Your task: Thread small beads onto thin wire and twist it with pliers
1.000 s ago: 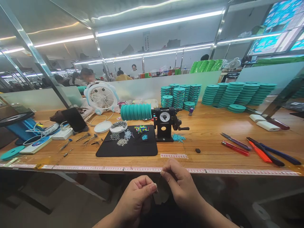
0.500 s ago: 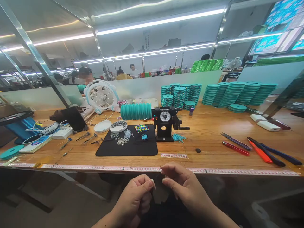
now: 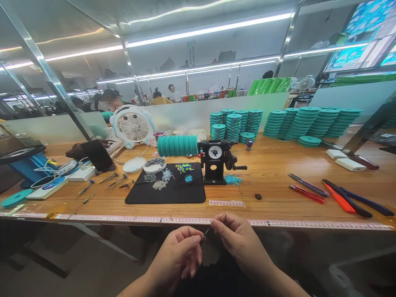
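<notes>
Just in front of the table edge, a thin dark strand (image 3: 207, 233), like a line or wire, runs between my two hands. My left hand (image 3: 182, 251) pinches one end between thumb and forefinger. The strand's other end is gripped between the thumb and fingers of my right hand (image 3: 233, 233), and a fine end sticks up above those fingers. Beyond my hands lies a black mat (image 3: 167, 196) with small heaps of metal parts (image 3: 159, 185), coloured beads (image 3: 185, 167) and teal pieces (image 3: 188, 178).
A black winder (image 3: 214, 165) with dial and crank carries teal spools (image 3: 177, 145). Stacks of teal spools (image 3: 301, 123) stand behind. Pliers (image 3: 355, 198), a red knife (image 3: 307, 193) and scissors (image 3: 307, 184) lie right. A measuring tape (image 3: 139, 219) lines the front edge. A white fan (image 3: 133, 126) stands back left.
My right thumb and fingers, apart before, have closed on the strand. It now stretches visibly between my hands. The left fingers below the pinch have loosened a little.
</notes>
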`<state>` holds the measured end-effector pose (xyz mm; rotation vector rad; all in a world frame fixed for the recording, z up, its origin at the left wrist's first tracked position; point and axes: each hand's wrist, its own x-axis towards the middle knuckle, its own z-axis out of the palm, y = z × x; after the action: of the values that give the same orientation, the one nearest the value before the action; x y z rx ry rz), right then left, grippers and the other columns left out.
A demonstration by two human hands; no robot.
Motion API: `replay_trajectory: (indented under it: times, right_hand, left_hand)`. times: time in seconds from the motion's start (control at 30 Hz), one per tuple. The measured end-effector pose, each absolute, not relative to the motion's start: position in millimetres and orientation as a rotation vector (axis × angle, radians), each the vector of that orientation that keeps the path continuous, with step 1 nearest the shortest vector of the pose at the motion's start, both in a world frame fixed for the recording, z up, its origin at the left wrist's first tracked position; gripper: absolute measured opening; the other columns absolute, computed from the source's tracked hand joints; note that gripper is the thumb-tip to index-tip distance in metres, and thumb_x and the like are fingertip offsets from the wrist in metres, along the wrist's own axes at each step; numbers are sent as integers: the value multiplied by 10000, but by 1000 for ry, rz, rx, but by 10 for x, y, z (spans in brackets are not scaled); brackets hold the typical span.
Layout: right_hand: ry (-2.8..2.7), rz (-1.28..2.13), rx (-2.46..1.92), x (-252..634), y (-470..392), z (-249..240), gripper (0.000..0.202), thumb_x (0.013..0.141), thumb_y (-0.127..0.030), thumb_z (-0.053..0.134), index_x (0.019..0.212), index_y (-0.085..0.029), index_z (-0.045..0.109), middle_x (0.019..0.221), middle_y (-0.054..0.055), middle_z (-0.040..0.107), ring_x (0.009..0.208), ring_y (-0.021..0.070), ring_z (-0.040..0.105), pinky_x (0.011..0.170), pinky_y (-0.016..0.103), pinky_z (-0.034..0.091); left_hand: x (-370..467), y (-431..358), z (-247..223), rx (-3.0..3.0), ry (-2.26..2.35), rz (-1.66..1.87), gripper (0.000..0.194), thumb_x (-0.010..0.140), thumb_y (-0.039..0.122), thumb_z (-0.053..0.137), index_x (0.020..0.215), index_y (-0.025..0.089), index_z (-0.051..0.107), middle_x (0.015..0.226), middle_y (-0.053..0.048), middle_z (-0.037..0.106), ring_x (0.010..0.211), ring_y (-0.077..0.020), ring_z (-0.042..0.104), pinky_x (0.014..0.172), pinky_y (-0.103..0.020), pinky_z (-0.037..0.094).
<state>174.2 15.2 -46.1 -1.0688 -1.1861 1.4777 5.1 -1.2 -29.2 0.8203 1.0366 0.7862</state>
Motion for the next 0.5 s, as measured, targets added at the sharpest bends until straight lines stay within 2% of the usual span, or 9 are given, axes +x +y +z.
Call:
replay_trajectory:
  times: [0.23, 0.3, 0.4, 0.5]
  right_hand:
    - [-1211, 1441, -1080, 1735, 115, -435, 325, 820, -458, 609, 701, -159, 565, 542, -64, 390, 482, 67, 276, 434, 198, 229]
    - [-1197, 1434, -1068, 1730, 103, -441, 324, 817, -455, 612, 699, -158, 563, 565, -53, 420, 501, 72, 311, 448, 197, 256]
    - [-1148, 1470, -1065, 1709, 94, -462, 351, 814, -478, 603, 677, -162, 534, 565, -48, 429, 498, 75, 334, 437, 194, 256]
    - [-1111, 1529, -1080, 1675, 97, -480, 379, 817, -504, 583, 661, -168, 501, 525, -64, 398, 449, 62, 296, 400, 187, 210]
  left_hand:
    - [29, -20, -308, 1027, 1122, 764, 221, 810, 362, 572, 832, 146, 532, 528, 2, 622, 305, -50, 436, 296, -155, 179]
    - [18, -41, -317, 1117, 1135, 817, 221, 812, 356, 579, 892, 160, 515, 579, 3, 637, 332, -63, 470, 318, -160, 241]
    - [15, -71, -313, 1282, 1187, 903, 216, 816, 349, 587, 921, 168, 531, 666, -12, 660, 425, -87, 534, 436, -200, 394]
    - [34, -80, -281, 1333, 1232, 865, 227, 820, 368, 575, 884, 151, 584, 679, -31, 673, 434, -95, 533, 466, -222, 416]
